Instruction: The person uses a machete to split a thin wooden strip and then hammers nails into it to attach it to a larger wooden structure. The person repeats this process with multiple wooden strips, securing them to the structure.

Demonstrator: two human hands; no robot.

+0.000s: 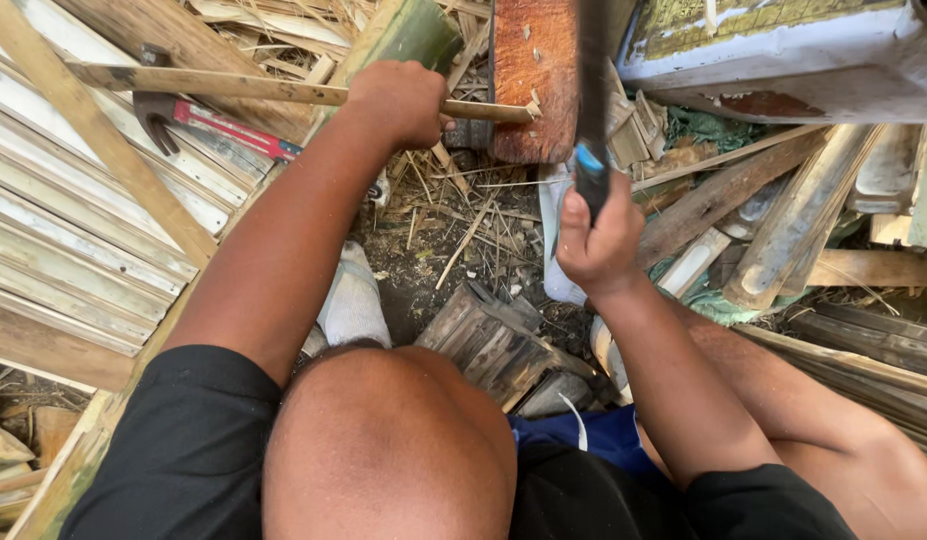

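Note:
My left hand (pixel 399 100) is closed around a long thin bamboo strip (pixel 214 85). The strip lies across the view, its right end resting on a reddish wooden block (pixel 532 70). My right hand (pixel 599 240) grips the dark handle of a large knife (pixel 590 90). The blade points up and away, raised over the block just right of the strip's end. A blue band wraps the handle just above my fist. My knee fills the lower middle of the view.
Stacked flat bamboo slats (pixel 74 230) lie at the left. On them rests a claw hammer with a red handle (pixel 199 120). A green bamboo pole (pixel 404 35) stands behind my left hand. Rough planks (pixel 774 210) and scraps crowd the right, under a white container (pixel 784 55).

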